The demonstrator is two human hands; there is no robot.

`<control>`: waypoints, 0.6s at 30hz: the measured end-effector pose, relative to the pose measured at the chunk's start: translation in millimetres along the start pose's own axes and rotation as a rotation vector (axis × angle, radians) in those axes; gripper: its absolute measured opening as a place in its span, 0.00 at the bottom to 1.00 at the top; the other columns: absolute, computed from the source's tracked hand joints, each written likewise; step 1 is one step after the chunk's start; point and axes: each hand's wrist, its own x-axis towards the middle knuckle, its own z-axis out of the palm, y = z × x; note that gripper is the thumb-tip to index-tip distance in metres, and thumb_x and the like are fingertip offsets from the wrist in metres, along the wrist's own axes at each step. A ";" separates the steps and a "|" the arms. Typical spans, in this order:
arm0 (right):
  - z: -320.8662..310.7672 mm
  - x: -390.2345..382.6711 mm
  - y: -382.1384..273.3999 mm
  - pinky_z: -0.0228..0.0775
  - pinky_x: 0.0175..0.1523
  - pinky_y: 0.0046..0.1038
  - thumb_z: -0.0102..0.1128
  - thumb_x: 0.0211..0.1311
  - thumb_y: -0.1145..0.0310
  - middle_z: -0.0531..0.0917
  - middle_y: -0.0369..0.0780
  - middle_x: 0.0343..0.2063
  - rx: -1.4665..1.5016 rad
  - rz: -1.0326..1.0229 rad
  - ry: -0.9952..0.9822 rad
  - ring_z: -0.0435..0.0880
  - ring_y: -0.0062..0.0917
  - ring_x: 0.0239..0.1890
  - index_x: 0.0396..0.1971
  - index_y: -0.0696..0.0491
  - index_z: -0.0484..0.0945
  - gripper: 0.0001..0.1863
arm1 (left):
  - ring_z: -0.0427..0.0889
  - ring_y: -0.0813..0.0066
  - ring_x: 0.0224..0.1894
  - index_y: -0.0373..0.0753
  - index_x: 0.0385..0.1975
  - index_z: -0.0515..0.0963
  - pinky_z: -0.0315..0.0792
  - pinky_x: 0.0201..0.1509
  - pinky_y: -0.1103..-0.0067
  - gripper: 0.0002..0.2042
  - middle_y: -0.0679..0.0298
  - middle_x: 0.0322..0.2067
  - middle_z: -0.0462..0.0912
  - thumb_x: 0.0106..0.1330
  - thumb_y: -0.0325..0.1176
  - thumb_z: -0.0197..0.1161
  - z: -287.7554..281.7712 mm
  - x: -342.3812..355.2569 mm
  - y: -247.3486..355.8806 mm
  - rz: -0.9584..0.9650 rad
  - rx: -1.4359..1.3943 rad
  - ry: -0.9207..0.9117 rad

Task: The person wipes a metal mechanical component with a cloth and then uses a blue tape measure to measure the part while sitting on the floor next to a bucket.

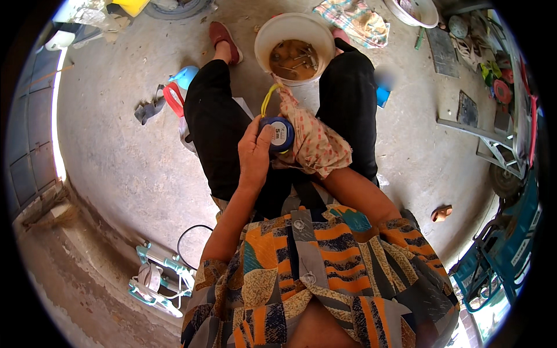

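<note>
A round blue tape measure [281, 134] with a pale label and a yellow wrist strap [268, 100] is gripped in my left hand [253, 152], thumb across its face. Against its right side lies a cream cloth [318, 142] with a pink pattern. My right forearm [361, 194] runs into this cloth, which covers my right hand, so its fingers are hidden. Beyond my hands, between my feet, stands a white bucket [264, 36] holding brown murky water with several metal tools in it.
A checked cloth [354, 23] and a white basin [428, 16] lie farther right. Left of my leg are a red band [173, 98], a light-blue object [185, 75] and a dark strap [148, 111]. A metal frame [493, 145] stands at right, a pale-green metal frame [165, 284] lower left.
</note>
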 end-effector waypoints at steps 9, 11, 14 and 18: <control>-2.1 -0.3 0.6 0.69 0.56 0.29 0.61 0.59 0.60 0.75 0.39 0.50 0.033 0.012 -0.011 0.76 0.28 0.51 0.58 0.51 0.66 0.28 | 0.72 0.52 0.52 0.24 0.59 0.61 0.67 0.56 0.69 0.33 0.46 0.48 0.70 0.65 0.46 0.60 1.9 -0.7 5.6 0.161 0.551 -0.043; -4.2 -1.4 1.2 0.68 0.56 0.29 0.61 0.59 0.60 0.75 0.39 0.50 0.042 0.014 -0.013 0.76 0.28 0.51 0.58 0.51 0.66 0.28 | 0.70 0.50 0.55 0.24 0.61 0.57 0.66 0.58 0.68 0.39 0.44 0.52 0.67 0.62 0.49 0.63 1.9 -3.0 2.6 0.171 0.556 -0.068; -6.9 -3.1 1.8 0.68 0.56 0.29 0.60 0.59 0.59 0.75 0.39 0.50 0.054 0.021 -0.018 0.76 0.29 0.51 0.58 0.51 0.66 0.28 | 0.69 0.53 0.58 0.26 0.64 0.54 0.64 0.61 0.70 0.44 0.42 0.55 0.66 0.57 0.50 0.67 2.3 -4.5 1.4 0.162 0.625 -0.052; -6.9 -6.1 1.8 0.68 0.56 0.29 0.60 0.60 0.59 0.75 0.39 0.50 0.047 0.026 -0.019 0.76 0.29 0.51 0.58 0.51 0.66 0.27 | 0.69 0.52 0.59 0.25 0.64 0.53 0.64 0.62 0.69 0.47 0.39 0.57 0.65 0.54 0.50 0.70 5.4 -6.1 7.4 0.050 0.568 -0.102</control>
